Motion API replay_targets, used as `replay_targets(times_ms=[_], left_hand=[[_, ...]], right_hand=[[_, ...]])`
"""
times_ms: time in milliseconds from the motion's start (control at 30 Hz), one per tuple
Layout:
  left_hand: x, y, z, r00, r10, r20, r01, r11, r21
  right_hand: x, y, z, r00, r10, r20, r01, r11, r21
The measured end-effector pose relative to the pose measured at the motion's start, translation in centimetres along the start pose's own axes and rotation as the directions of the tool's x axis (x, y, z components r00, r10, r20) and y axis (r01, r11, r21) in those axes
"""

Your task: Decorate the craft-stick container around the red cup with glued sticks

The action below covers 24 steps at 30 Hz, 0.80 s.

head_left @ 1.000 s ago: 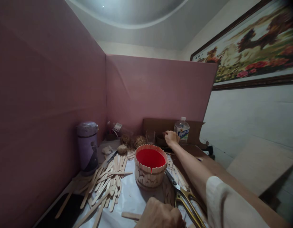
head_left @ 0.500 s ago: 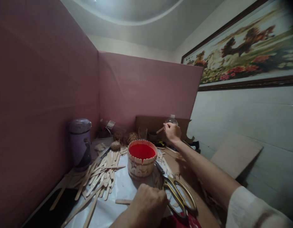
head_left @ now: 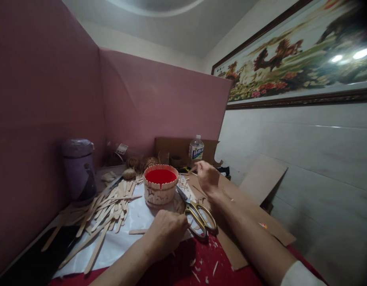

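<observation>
You've got pink panels (head_left: 162, 99) ahead and to your left, meeting in a corner. Pale ceiling (head_left: 171, 39) above, curved white band (head_left: 156, 14) at the top edge. On your right: light tiled wall (head_left: 320, 159), framed horse picture (head_left: 279, 71), bright reflections (head_left: 361, 53) on it. Flat board (head_left: 263, 178) low by that wall. Red cloth (head_left: 183, 274) nearest you. Lighting's dim.

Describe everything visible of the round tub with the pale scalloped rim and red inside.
The round, pale, wood-like tub with a red interior stands upright and open-topped on the smooth white sheet. Rounded slat ends form its scalloped rim, broken by a narrow red notch at the front. A pale band circles it below the rim; the lower wall carries rough, dark-edged patterning, too blurred to read. Gold-handled metal scissors lie to its right; whether the blades touch it is unclear. Neither hand grips it.
</observation>
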State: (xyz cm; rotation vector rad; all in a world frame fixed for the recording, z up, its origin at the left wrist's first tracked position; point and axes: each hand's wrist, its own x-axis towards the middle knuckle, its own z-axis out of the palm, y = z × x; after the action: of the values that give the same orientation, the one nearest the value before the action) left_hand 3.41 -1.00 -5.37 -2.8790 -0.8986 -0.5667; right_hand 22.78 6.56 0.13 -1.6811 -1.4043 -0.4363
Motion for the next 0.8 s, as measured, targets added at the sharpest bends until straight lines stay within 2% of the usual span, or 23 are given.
replay_targets(times_ms=[100, 333, 433, 500, 533, 567, 600, 667, 700, 767, 800], left_hand=[[0.0, 0.1, -0.3, 1.0, -0.021, 0.014, 0.021, 1.0, 0.003], [-0.1, -0.1, -0.2, 0.999, -0.041, -0.017, 0.04, 0.999, -0.028], [-0.1, 0.0, -0.4, 0.992, -0.108, -0.071, 0.096, 0.984, -0.153], [-0.1, 0.1, -0.7, 0.977, -0.182, -0.114, 0.139, 0.941, -0.309], [0.0, 0.2, -0.8, 0.965, -0.226, -0.13, 0.156, 0.899, -0.409], [0.0, 0.3, -1.0, 0.951, -0.276, -0.139, 0.167, 0.838, -0.519], [0.1, 0.4, -1.2, 0.933, -0.332, -0.14, 0.173, 0.754, -0.634], [0.3, 0.6, -1.7, 0.884, -0.452, -0.118, 0.157, 0.524, -0.837], [0.4, 0.7, -2.0, 0.857, -0.506, -0.098, 0.132, 0.399, -0.908], [0.6, 0.6, -2.7, 0.802, -0.592, -0.075, 0.058, 0.202, -0.978], [0.7, 0.5, -3.1, 0.778, -0.625, -0.07, 0.026, 0.143, -0.989]], right_hand=[[-1.3, 0.5, 0.3, 0.998, 0.041, 0.051, -0.039, 0.999, -0.038], [-2.4, 0.2, -0.1, 0.996, 0.083, 0.008, -0.084, 0.995, 0.056], [-2.5, -0.8, -1.2, 0.995, 0.089, -0.037, -0.082, 0.984, 0.159], [-2.7, -1.6, -2.1, 0.989, 0.126, -0.082, -0.097, 0.95, 0.298], [-2.8, -2.1, -2.5, 0.983, 0.163, -0.086, -0.112, 0.899, 0.424], [-3.1, -2.6, -2.9, 0.975, 0.213, -0.057, -0.135, 0.782, 0.608], [-3.5, -3.0, -3.2, 0.969, 0.246, 0.009, -0.165, 0.622, 0.766], [-4.7, -3.9, -3.5, 0.955, 0.231, 0.189, -0.255, 0.303, 0.918], [-5.4, -4.2, -3.6, 0.943, 0.197, 0.267, -0.307, 0.208, 0.929], [-6.9, -4.8, -3.4, 0.915, 0.15, 0.374, -0.394, 0.135, 0.909], [-7.6, -5.1, -3.3, 0.896, 0.138, 0.422, -0.438, 0.12, 0.891]])
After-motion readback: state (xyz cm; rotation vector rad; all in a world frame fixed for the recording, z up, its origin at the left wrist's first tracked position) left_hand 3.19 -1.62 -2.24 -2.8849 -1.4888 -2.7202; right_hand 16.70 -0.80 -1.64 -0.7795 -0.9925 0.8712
